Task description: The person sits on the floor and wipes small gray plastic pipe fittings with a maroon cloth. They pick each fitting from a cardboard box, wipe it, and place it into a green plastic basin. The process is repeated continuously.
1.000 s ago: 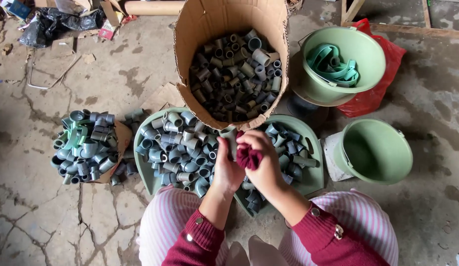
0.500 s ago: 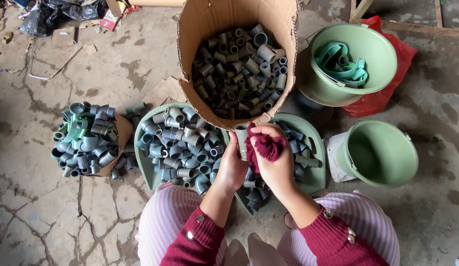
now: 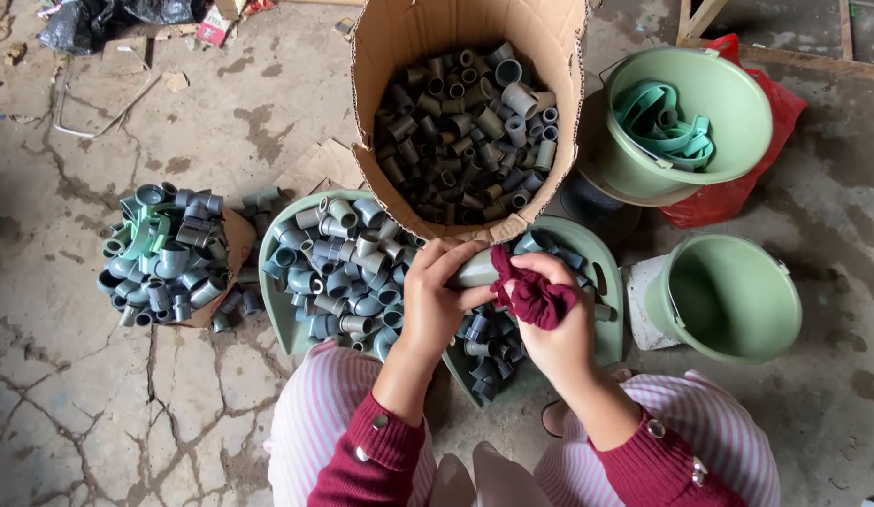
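Hands meet: left hand (image 3: pixel 435 300) grips pipe fitting (image 3: pixel 476 269), right hand (image 3: pixel 552 329) clutches red rag (image 3: pixel 531 296).

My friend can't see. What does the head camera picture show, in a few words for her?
Seen from above, a seated person's left hand holds a grey pipe fitting while the right hand presses a dark red cloth against it. Around them sit a cardboard box and green trays full of fittings, plus two green buckets on cracked concrete.
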